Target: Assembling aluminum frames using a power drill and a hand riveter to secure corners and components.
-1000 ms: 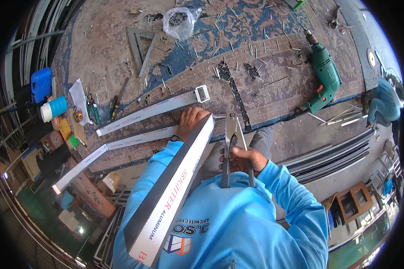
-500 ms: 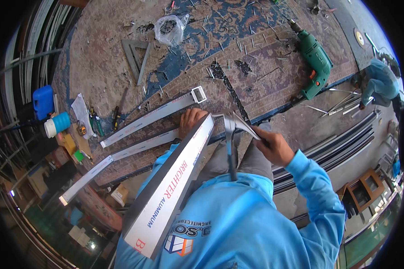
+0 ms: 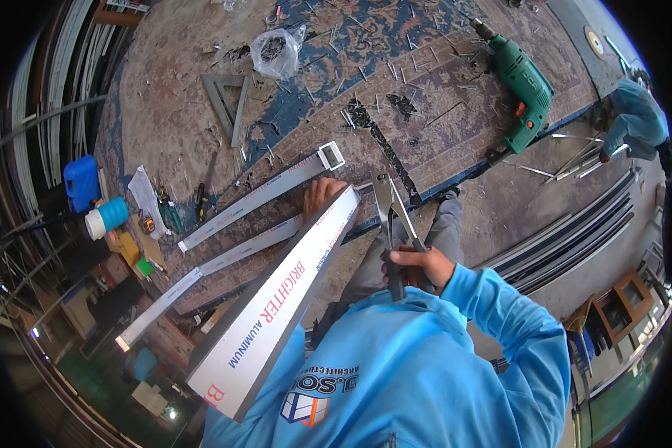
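My left hand curls round a long aluminum profile wrapped in white film with red and blue print. The profile slants toward me over my left arm, and its body hides part of that hand. In my right hand is a hand riveter with dark grips. One handle stands apart from the other, and the fingers behind the grips are partly hidden. The riveter's nose is at the far end of the profile; whether a rivet sits there is too small to tell.
Another profile piece lies on the carpet-covered table. Further off are a metal set square, a plastic bag, scattered rivets and a green drill. Long bars lie on the floor at right, with another person beyond.
The riveter's handles have swung toward me, and my right hand has shifted lower and left with them. My left hand still holds the profile, which has tilted slightly.
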`<state>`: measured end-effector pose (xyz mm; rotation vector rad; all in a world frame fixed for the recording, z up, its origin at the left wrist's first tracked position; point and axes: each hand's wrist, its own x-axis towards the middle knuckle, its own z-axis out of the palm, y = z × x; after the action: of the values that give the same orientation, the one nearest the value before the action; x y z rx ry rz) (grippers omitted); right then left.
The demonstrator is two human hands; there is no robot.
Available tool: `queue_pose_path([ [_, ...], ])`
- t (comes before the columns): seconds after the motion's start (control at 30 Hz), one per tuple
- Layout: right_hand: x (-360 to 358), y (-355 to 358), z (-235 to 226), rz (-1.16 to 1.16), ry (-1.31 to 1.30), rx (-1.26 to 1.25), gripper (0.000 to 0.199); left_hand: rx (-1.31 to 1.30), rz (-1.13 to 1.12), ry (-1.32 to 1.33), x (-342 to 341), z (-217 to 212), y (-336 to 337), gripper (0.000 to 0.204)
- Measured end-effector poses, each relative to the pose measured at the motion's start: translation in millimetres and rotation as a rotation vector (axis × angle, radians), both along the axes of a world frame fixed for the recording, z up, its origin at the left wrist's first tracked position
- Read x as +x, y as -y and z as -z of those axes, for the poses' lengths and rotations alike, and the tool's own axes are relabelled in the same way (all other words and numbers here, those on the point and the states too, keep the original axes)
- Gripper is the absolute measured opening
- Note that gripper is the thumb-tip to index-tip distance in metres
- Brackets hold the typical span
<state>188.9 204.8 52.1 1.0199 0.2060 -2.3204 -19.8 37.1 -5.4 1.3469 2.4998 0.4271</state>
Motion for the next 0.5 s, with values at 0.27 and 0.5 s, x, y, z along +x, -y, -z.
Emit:
queue_pose_path([
  [0.27, -24.8, -35.7, -35.1, -0.404, -0.115, 0.926, 0.039, 0.25, 0.03, -0.094, -1.2, 0.0, -2.2, 0.046],
  [0.5, -16.6, -124.1, -143.5, -1.085, -0.363, 1.913, 0.023, 0.283, 0.019, -0.102, -3.6, 9.6, 9.4, 0.043],
])
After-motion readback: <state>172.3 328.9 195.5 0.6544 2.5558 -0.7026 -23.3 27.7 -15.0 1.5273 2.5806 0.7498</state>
